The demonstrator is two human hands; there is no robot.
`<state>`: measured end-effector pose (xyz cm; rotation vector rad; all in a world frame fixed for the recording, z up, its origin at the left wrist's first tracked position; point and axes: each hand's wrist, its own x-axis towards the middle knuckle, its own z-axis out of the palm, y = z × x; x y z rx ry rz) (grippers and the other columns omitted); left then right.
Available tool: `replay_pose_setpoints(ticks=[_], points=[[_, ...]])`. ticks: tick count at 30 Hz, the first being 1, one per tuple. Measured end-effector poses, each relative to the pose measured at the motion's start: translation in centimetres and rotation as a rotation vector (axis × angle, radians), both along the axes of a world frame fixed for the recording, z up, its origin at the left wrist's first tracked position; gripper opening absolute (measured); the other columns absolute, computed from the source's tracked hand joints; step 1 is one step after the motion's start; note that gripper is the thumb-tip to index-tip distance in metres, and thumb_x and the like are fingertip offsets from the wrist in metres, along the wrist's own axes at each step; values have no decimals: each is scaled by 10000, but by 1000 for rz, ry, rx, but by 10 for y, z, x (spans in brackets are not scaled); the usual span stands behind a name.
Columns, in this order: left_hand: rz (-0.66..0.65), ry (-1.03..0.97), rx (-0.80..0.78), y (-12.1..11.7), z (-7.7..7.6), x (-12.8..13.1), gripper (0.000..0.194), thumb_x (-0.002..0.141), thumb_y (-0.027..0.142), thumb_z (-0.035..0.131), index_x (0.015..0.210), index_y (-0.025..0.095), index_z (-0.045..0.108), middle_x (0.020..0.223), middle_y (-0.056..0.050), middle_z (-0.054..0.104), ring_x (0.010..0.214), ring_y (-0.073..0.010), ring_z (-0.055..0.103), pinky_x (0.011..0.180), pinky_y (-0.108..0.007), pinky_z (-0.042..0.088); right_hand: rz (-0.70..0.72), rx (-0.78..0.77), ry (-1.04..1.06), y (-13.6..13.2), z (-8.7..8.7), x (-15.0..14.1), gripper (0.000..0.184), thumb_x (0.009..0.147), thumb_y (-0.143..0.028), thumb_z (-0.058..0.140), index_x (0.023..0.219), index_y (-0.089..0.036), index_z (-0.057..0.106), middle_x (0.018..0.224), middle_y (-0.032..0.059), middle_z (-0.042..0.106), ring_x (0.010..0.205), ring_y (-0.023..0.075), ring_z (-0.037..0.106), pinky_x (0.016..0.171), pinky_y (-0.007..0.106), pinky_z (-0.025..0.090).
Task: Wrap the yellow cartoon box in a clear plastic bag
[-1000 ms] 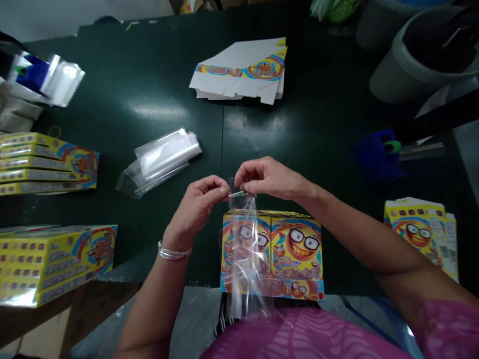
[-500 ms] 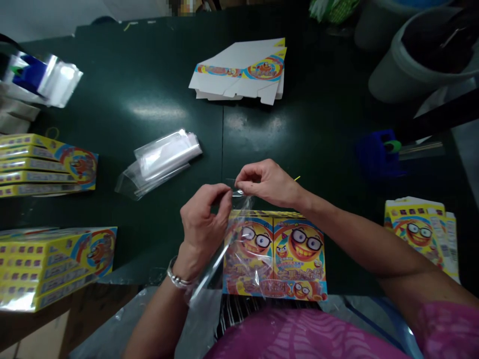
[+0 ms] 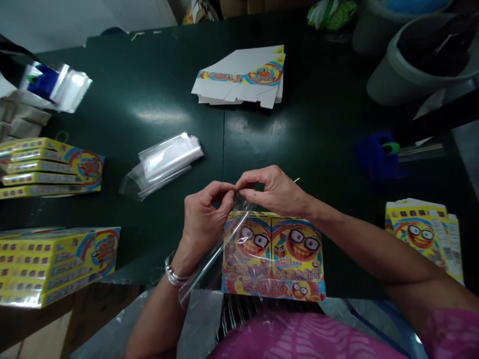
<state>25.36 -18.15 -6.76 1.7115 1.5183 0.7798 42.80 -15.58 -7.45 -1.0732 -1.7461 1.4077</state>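
Two yellow box stacks, the upper stack point(image 3: 52, 167) and the lower stack point(image 3: 56, 264), sit at the left of a dark green table point(image 3: 318, 124). What comes next across it?

A bundle of clear plastic bags point(image 3: 164, 164), then flat printed box blanks point(image 3: 239, 77) on the far side. On the right are a blue holder point(image 3: 377, 157), a loose printed box point(image 3: 421, 234) and, beyond the table, a grey bin point(image 3: 396, 85).

And the hands?

Both are nearly closed, their fingertips meeting. The left hand point(image 3: 205, 224), with a metal bracelet point(image 3: 174, 274) at its wrist, and the right hand point(image 3: 271, 189) pinch the top of a clear plastic bag point(image 3: 213, 259). The fingers hide the exact grip.

Where does the bag lie?

Across a printed box point(image 3: 273, 257) near the person. Its long axis slants from the fingers down and left, past the left wrist. Whether the box is inside is hard to make out.
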Motion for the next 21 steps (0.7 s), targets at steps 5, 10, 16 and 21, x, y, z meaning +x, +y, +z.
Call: replay_pose_setpoints(ticks=[5,10,16,21], points=[[97,-6,28,7,-10,1,91,799,147,612,767,202,676,680,25,691,591,-108,624,587,-219,480,-39,-49,21,-2,-5,4,156,793,-114,543,758,-145,693,651,-21,636,608,97,559,601,225,437],[196,-85,51,0,-6,-7,70,843,201,631,852,223,696,742,29,700,665,-109,642,621,-205,492,-83,-129,0,-1,-12,6,118,785,-141,578,744,-130,689,630,-2,642,587,105,566,577,232,437],[-16,-4,-19,-4,2,-3,38,821,253,703,833,219,717,729,31,719,610,-108,632,575,-207,486,-16,-76,23,0,-8,2,143,808,-130,558,779,-140,698,651,-17,620,610,101,541,593,225,427],[-23,20,-31,1,1,-4,90,840,200,635,853,215,723,690,27,723,585,-120,653,565,-225,492,-7,-38,22,0,-7,0,140,808,-114,560,769,-152,689,675,-19,644,628,105,562,612,221,434]])
